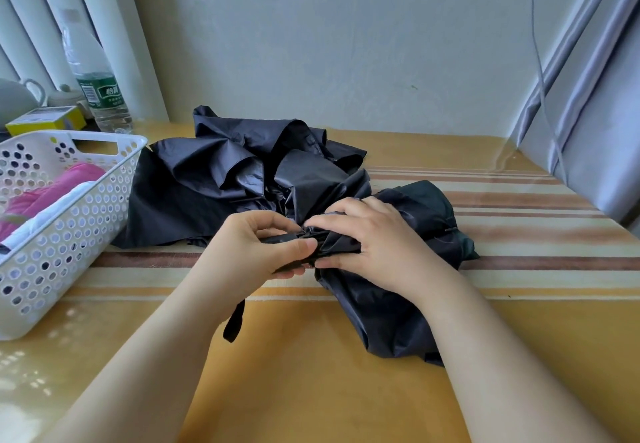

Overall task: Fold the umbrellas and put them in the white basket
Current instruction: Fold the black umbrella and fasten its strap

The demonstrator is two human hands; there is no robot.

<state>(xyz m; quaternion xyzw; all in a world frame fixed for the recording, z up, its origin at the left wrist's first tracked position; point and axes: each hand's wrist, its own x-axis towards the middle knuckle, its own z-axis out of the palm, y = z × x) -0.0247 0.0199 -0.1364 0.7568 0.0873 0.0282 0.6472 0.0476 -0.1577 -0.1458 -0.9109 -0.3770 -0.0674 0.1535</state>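
Umbrella (346,207) pinched between both hands' fingers (277,224).

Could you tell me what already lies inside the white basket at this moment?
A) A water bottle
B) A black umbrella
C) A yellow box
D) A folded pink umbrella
D: a folded pink umbrella lies in the white basket, while the black umbrella is on the table.

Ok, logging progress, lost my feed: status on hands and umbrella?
Left grip holds handle, right grip pinches crumpled black fabric umbrella. Unfolded. White perforated plastic basket left, clear.
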